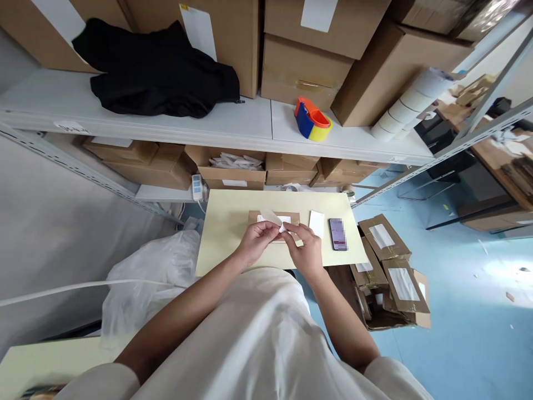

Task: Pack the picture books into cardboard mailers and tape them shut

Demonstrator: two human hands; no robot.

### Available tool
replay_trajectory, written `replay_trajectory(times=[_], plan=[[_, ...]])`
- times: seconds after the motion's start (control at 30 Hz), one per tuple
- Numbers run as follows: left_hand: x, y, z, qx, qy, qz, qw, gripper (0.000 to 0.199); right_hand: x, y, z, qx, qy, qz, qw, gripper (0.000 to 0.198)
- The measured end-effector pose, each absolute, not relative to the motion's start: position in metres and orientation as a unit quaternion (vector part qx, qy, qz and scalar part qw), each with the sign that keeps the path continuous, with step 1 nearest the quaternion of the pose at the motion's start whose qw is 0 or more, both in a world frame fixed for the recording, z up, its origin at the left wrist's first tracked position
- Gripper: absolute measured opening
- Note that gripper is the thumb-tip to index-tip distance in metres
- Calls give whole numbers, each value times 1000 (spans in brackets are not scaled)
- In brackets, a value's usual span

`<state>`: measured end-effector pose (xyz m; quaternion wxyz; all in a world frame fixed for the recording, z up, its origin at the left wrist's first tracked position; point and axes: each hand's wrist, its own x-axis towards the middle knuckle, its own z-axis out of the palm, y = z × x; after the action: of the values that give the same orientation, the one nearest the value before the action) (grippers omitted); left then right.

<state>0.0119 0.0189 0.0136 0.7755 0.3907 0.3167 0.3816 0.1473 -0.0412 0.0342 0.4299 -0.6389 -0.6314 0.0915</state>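
My left hand (pixel 257 243) and my right hand (pixel 305 248) meet over a small cardboard box (pixel 252 218) on the pale yellow table (pixel 220 222). Between them, both pinch a thin white label sheet (pixel 271 217), which is bent up on the left side. A white label with print shows on top of the box, partly hidden by my fingers. To the right of my right hand lie a white card or paper stack (pixel 317 223) and a phone (pixel 338 234) with its screen lit.
Behind the table a metal shelf (pixel 250 122) holds large cartons, a black garment (pixel 162 69), a tape dispenser (pixel 313 119) and label rolls (pixel 410 105). Taped cartons (pixel 391 266) are piled on the floor at right. Clear plastic bags (pixel 145 272) hang at left.
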Motion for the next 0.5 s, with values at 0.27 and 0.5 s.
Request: replay_trajectory(times=[0.27, 0.5], plan=[[8, 13, 8, 506, 330, 423, 676, 26, 139, -54, 36, -627, -592, 193, 468, 15], [3, 11, 6, 626, 290, 433, 580, 27, 137, -59, 37, -628, -573, 252, 462, 17]])
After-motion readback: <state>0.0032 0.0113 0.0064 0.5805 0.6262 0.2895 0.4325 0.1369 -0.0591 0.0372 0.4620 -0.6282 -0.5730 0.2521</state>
